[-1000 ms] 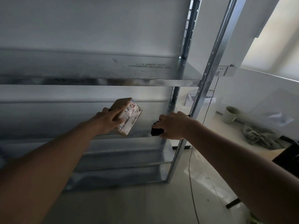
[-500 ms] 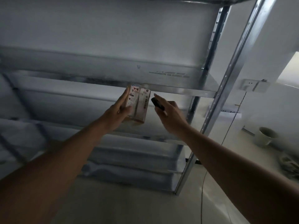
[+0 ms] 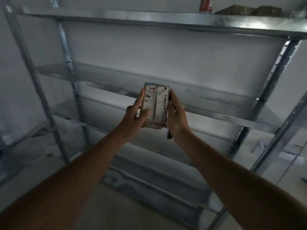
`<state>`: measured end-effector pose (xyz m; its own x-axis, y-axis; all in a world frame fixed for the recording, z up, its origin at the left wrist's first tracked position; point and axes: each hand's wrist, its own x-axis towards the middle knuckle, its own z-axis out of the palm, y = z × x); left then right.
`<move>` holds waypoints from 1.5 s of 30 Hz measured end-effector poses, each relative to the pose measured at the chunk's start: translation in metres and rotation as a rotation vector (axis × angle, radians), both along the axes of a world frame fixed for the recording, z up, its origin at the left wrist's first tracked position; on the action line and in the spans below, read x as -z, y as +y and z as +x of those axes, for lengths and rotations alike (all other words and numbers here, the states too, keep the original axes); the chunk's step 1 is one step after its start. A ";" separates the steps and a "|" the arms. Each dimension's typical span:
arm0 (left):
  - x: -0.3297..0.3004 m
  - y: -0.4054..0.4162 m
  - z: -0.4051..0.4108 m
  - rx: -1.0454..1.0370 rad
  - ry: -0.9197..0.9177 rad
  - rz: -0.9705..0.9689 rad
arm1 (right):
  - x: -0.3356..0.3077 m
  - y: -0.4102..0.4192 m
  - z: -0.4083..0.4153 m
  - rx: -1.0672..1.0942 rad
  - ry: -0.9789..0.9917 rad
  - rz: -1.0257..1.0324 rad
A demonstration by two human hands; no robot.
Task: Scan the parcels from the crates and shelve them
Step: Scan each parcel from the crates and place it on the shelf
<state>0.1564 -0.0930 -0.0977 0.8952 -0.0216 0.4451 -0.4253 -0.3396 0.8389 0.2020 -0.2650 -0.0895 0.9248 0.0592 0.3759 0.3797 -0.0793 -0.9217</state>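
A small cardboard parcel (image 3: 157, 103) stands upright in front of the metal shelving, its white label with barcodes and a red "2-4" facing me. My left hand (image 3: 134, 117) grips its left side, thumb laid across the label. My right hand (image 3: 177, 120) lies against the parcel's right side with a black scanner (image 3: 169, 136) tucked in its palm; only the scanner's two ends show. The parcel hangs level with the front lip of the middle shelf (image 3: 216, 116), and I cannot tell whether it touches that lip.
The galvanised rack has several shelves between upright posts (image 3: 265, 90). On the top shelf (image 3: 149, 18) at the far right sit brown boxes (image 3: 237, 9) and a red item (image 3: 206, 4). A white wall is behind; pale floor lies below.
The parcel has turned upright with its label toward me. My right hand, with the scanner, moved in from beside the parcel and now lies against its right side. The view tilted upward.
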 end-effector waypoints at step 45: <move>-0.048 0.573 0.217 -0.198 -0.226 -0.092 | -0.045 0.614 0.251 -0.181 -0.336 -0.015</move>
<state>0.3732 0.4799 -0.0500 0.7563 0.1928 0.6251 -0.5376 -0.3614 0.7618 0.4533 0.3490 -0.0447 0.7239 0.2181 0.6545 0.6700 0.0039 -0.7424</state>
